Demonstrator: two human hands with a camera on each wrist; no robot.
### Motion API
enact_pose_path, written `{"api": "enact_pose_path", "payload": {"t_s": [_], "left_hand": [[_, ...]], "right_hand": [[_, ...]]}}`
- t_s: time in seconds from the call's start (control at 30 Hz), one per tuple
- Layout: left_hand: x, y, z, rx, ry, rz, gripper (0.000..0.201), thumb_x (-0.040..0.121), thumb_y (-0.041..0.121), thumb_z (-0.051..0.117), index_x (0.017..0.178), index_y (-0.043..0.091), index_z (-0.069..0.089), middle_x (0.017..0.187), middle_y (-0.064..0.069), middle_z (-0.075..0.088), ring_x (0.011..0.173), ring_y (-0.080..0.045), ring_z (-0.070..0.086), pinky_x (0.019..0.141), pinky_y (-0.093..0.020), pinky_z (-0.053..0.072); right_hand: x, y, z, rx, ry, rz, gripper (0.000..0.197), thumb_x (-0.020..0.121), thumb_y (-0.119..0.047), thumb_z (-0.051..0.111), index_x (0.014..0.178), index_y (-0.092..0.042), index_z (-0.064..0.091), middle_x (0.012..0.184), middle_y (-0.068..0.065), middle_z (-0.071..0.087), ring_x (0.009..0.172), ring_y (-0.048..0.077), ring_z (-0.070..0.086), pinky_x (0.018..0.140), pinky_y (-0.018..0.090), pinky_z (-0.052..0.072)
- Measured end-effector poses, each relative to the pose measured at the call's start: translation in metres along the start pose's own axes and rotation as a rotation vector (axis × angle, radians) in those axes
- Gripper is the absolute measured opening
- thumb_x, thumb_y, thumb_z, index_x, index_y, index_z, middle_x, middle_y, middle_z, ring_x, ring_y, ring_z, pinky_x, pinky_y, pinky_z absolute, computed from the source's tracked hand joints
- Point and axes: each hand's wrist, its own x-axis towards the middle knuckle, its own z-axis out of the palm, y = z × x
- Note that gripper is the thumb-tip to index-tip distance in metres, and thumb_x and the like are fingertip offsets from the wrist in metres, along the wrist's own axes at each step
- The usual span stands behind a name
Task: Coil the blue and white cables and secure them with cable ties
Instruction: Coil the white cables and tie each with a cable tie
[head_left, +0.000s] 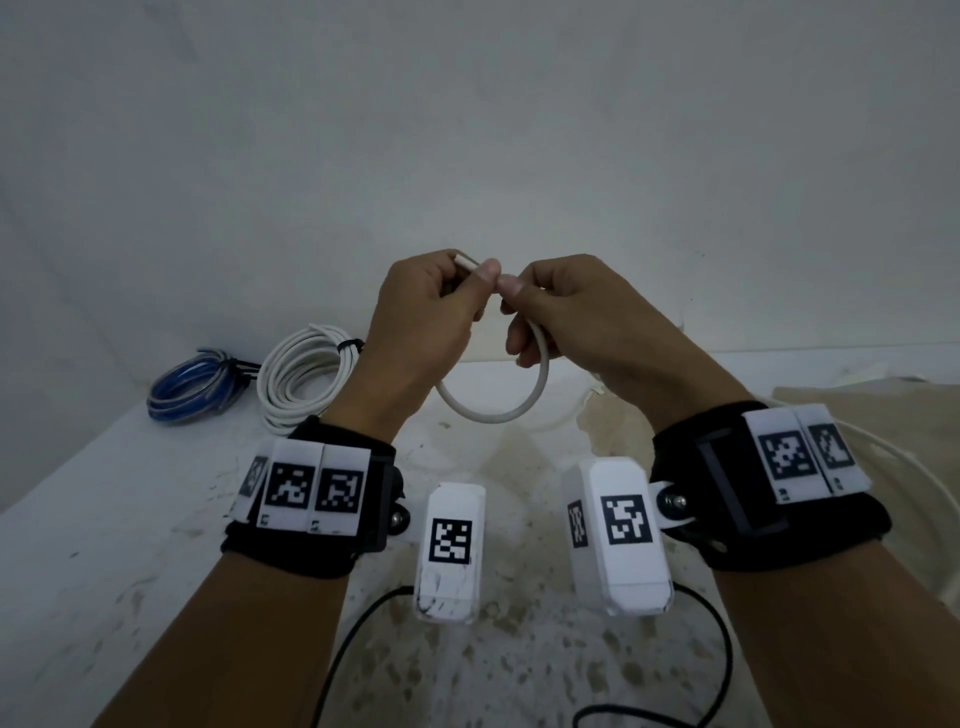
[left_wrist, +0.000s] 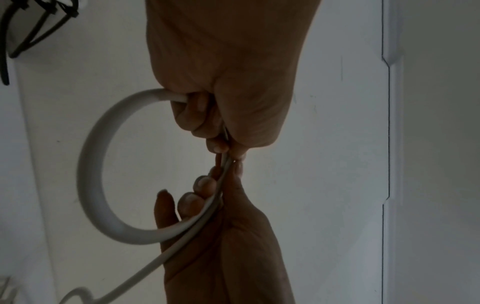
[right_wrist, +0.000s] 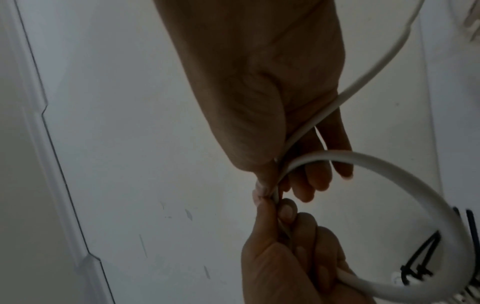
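Note:
Both hands are raised over the table and hold one white cable (head_left: 493, 413), bent into a single small loop that hangs below them. My left hand (head_left: 467, 283) grips the cable near its cut end, fingers curled round it. My right hand (head_left: 519, 296) pinches the cable where the loop crosses, thumb tip against the left thumb. In the left wrist view the loop (left_wrist: 91, 164) bulges left of the left hand (left_wrist: 228, 92). In the right wrist view the cable (right_wrist: 415, 176) runs through the right hand (right_wrist: 259, 82) and trails off to the upper right.
At the back left of the table (head_left: 104, 519) lie a blue coil (head_left: 192, 387) and a white coil (head_left: 301, 379), each bound with black ties. A beige cloth (head_left: 857, 415) covers the right side. A black cord (head_left: 353, 639) runs near the front edge.

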Motion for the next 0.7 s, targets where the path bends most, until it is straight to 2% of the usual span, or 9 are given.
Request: {"api": "enact_pose_path", "payload": {"t_s": [0.07,0.2,0.3,0.37,0.43,0.47,0.53,0.63,0.7], "left_hand": [[-0.001,-0.001,0.002,-0.063,0.002,-0.032,0.03,0.096,0.027,0.059,0.076,0.006,0.064,0.056,0.005,0.052,0.047,-0.007,0.04,0.052,-0.025,0.033],[-0.001,-0.004,0.004,-0.08,-0.021,-0.038,0.025,0.097,0.025,0.057,0.078,0.01,0.06,0.057,0.006,0.052,0.047,-0.006,0.041,0.052,-0.024,0.032],[-0.001,-0.001,0.004,-0.093,-0.07,-0.062,0.027,0.098,0.023,0.055,0.074,0.012,0.057,0.06,0.001,0.053,0.045,-0.007,0.039,0.048,-0.022,0.03],[0.001,0.002,0.003,-0.05,-0.036,-0.134,0.033,0.101,0.032,0.048,0.079,0.011,0.061,0.066,-0.001,0.058,0.048,-0.009,0.046,0.047,-0.024,0.037],[0.001,0.004,-0.002,0.039,0.058,-0.237,0.05,0.099,0.053,0.036,0.089,0.013,0.065,0.08,0.0,0.066,0.067,-0.014,0.061,0.061,-0.03,0.051],[0.0,0.005,-0.007,0.072,0.107,-0.281,0.055,0.096,0.06,0.032,0.087,0.016,0.064,0.084,0.0,0.066,0.076,-0.017,0.063,0.07,-0.033,0.052],[-0.007,0.013,-0.018,0.067,0.13,-0.383,0.05,0.099,0.054,0.035,0.074,0.016,0.057,0.071,0.0,0.062,0.066,-0.02,0.056,0.064,-0.031,0.045],[-0.035,0.038,-0.021,0.021,-0.158,-0.563,0.042,0.101,0.037,0.046,0.065,0.015,0.052,0.051,0.002,0.055,0.047,-0.015,0.043,0.049,-0.024,0.033],[-0.057,0.058,-0.008,-0.081,-0.424,-0.652,0.044,0.101,0.042,0.045,0.071,0.013,0.058,0.058,-0.002,0.061,0.048,-0.014,0.049,0.051,-0.024,0.036]], "right_hand": [[0.001,0.001,0.001,0.05,-0.006,0.015,0.031,0.1,-0.033,0.054,0.086,-0.007,0.063,0.064,0.004,0.07,0.057,0.016,0.066,0.065,0.029,0.056],[0.001,0.003,0.0,0.031,-0.045,0.022,0.035,0.101,-0.036,0.051,0.091,-0.006,0.066,0.06,0.004,0.066,0.053,0.016,0.06,0.072,0.04,0.061],[0.002,0.002,-0.001,0.011,-0.082,0.028,0.038,0.103,-0.034,0.047,0.088,-0.006,0.067,0.054,0.001,0.057,0.05,0.012,0.054,0.065,0.034,0.061],[0.003,0.002,-0.001,0.021,-0.052,0.019,0.037,0.104,-0.031,0.045,0.081,-0.007,0.063,0.052,-0.001,0.054,0.049,0.011,0.051,0.063,0.032,0.06],[0.002,0.002,-0.003,0.086,0.027,0.008,0.036,0.104,-0.027,0.044,0.077,-0.01,0.059,0.054,-0.001,0.054,0.047,0.01,0.049,0.063,0.033,0.059],[0.002,0.001,-0.005,0.133,0.065,0.0,0.035,0.104,-0.025,0.043,0.076,-0.011,0.057,0.055,0.0,0.053,0.046,0.01,0.048,0.063,0.033,0.058],[0.0,-0.006,-0.011,0.212,0.13,-0.007,0.035,0.105,-0.024,0.042,0.075,-0.012,0.054,0.057,0.001,0.052,0.044,0.01,0.047,0.06,0.031,0.056],[-0.003,-0.029,-0.02,0.3,0.244,-0.011,0.033,0.105,-0.025,0.042,0.076,-0.012,0.053,0.057,0.001,0.051,0.043,0.011,0.045,0.058,0.029,0.055],[-0.006,-0.052,-0.025,0.385,0.304,-0.022,0.033,0.105,-0.025,0.042,0.078,-0.012,0.053,0.058,0.001,0.05,0.043,0.012,0.045,0.058,0.029,0.055]]}}
